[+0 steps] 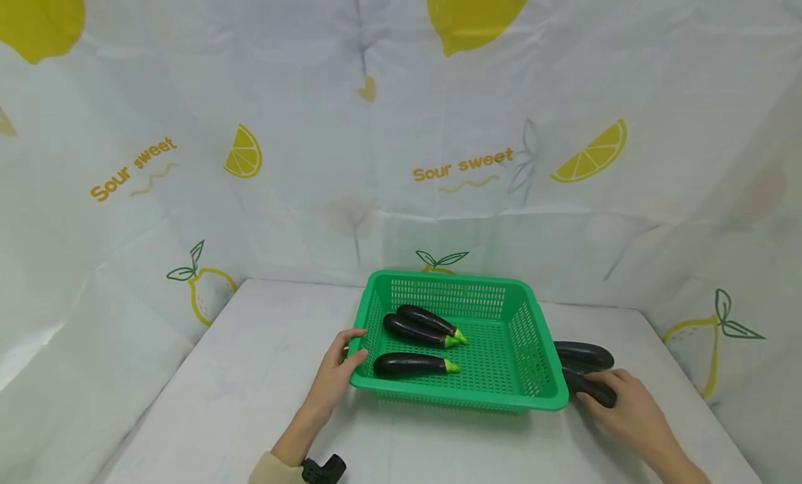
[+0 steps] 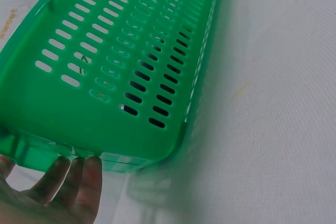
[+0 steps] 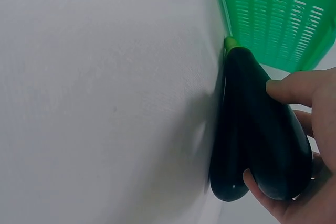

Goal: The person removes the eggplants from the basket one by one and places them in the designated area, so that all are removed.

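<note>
A green plastic basket stands on the white table, with three dark purple eggplants lying toward its left side; one eggplant is nearest its front wall. At the basket's left rim, my left hand grips the edge, thumb on top; its fingertips show against the rim in the left wrist view. Beyond the right wall, my right hand holds an eggplant by its thick end, thumb and fingers around it. Right beside it lies another eggplant, its stem end hidden by the basket.
The table is covered with a white cloth. Behind it hangs a white sheet printed with lemons and lettering, which also comes down on both sides. A black device sits on my left wrist by the sleeve.
</note>
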Demonstrator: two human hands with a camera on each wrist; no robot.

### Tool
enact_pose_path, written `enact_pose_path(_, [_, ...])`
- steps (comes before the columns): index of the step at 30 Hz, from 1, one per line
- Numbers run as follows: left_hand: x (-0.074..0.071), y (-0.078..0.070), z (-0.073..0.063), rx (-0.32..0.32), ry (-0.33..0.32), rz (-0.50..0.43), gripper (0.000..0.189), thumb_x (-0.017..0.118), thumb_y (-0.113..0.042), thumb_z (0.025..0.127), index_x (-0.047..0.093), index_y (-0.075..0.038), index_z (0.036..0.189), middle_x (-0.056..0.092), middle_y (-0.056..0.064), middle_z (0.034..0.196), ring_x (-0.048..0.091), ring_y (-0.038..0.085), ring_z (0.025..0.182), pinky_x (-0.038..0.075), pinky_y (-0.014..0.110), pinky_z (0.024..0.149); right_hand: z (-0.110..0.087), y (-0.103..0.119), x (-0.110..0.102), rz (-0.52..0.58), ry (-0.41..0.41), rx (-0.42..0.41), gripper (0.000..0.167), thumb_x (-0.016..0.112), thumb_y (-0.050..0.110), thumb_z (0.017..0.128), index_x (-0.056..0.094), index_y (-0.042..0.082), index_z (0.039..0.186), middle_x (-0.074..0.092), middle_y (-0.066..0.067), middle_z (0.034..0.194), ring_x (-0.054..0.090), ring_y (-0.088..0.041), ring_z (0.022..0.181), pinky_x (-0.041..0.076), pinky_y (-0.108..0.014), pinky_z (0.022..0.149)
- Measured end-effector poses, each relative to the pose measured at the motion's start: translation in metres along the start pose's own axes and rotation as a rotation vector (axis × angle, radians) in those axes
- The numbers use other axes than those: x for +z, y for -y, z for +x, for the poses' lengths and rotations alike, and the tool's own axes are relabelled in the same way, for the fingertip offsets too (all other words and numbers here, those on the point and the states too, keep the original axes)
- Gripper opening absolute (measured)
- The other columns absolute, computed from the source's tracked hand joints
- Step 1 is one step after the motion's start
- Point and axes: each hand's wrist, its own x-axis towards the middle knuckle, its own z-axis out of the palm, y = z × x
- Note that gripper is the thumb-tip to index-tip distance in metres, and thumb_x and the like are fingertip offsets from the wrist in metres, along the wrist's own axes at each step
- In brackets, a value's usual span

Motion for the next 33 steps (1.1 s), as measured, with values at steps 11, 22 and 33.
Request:
enact_pose_path(11, [0.000, -0.001, 0.001, -0.005, 0.000, 0.008, 0.039, 0.060, -0.022, 0.104, 0.053, -0.014, 0.141, 0.046, 0.013, 0.150, 0.051, 0.034, 0.130, 0.043, 0.051, 0.101, 0.003, 0.002, 0.008, -0.129, -0.081, -0.114, 0.032, 0.089, 0.016, 0.073, 0.075, 0.001, 0.098, 0.062, -0.017, 0.093, 0.057, -0.038, 0.083, 0.046, -0.057, 0.072])
enact_pose_path(22, [0.000, -0.001, -0.001, -0.009, 0.002, 0.008, 0.039, 0.060, -0.023, 0.103, 0.053, -0.013, 0.140, 0.046, 0.013, 0.149, 0.052, 0.034, 0.129, 0.045, 0.048, 0.099, 0.002, 0.005, 0.002, -0.083, -0.082, -0.122, 0.031, 0.088, 0.013, 0.074, 0.075, 0.002, 0.100, 0.063, -0.014, 0.097, 0.057, -0.037, 0.087, 0.047, -0.056, 0.074])
enact_pose_path(33, [0.000, -0.002, 0.000, -0.006, -0.004, 0.008, 0.038, 0.060, -0.022, 0.103, 0.054, -0.013, 0.140, 0.047, 0.012, 0.148, 0.051, 0.033, 0.130, 0.044, 0.047, 0.100, 0.002, 0.023, -0.015, 0.068, -0.089, -0.048, 0.033, 0.078, 0.019, 0.090, 0.071, -0.002, 0.114, 0.063, -0.024, 0.112, 0.056, -0.047, 0.103, 0.045, -0.064, 0.083])
